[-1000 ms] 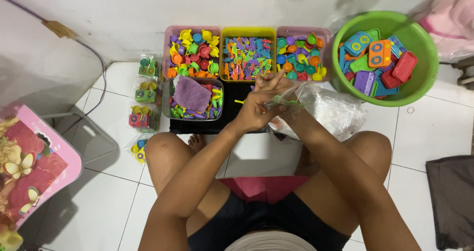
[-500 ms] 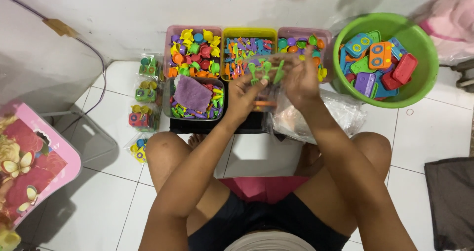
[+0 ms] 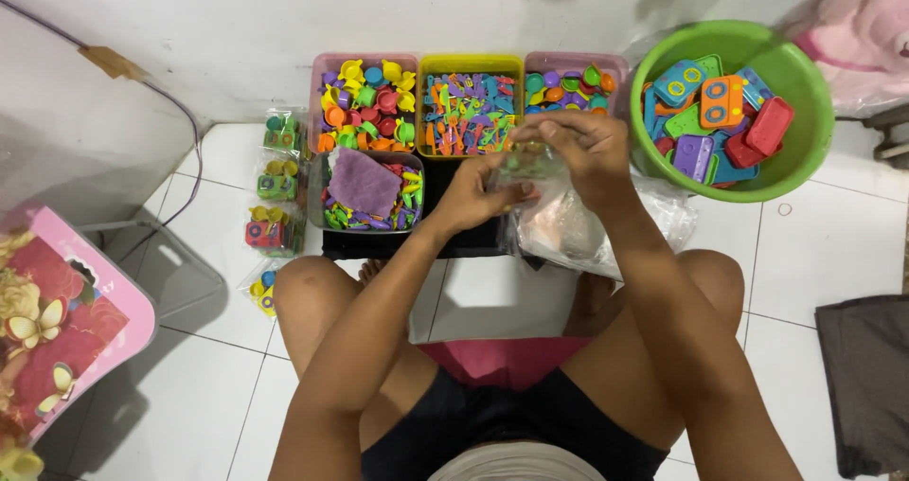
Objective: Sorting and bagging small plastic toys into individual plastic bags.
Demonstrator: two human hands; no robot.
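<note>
I sit on a white tiled floor with both hands raised over a row of toy bins. My left hand (image 3: 476, 194) and my right hand (image 3: 578, 147) together pinch a small clear plastic bag (image 3: 524, 166) with little coloured pieces inside, held above the yellow bin of small utensils (image 3: 471, 110). To its left stands a pink bin of toy cups (image 3: 365, 100), to its right a pink bin of round pieces (image 3: 571, 79). A clear box with a purple cloth (image 3: 365, 186) sits in front of the cups.
A green basin (image 3: 734, 41) of flat toy blocks stands at the right. A pile of clear plastic bags (image 3: 606, 223) lies under my right forearm. Several filled toy packets (image 3: 270, 192) line the floor at left. A pink floral stool (image 3: 57, 329) is near left; a dark cloth (image 3: 866, 377) at right.
My hands rose from the black tray toward the yellow bin, then settled slightly right, and the small clear bag is now held between them.
</note>
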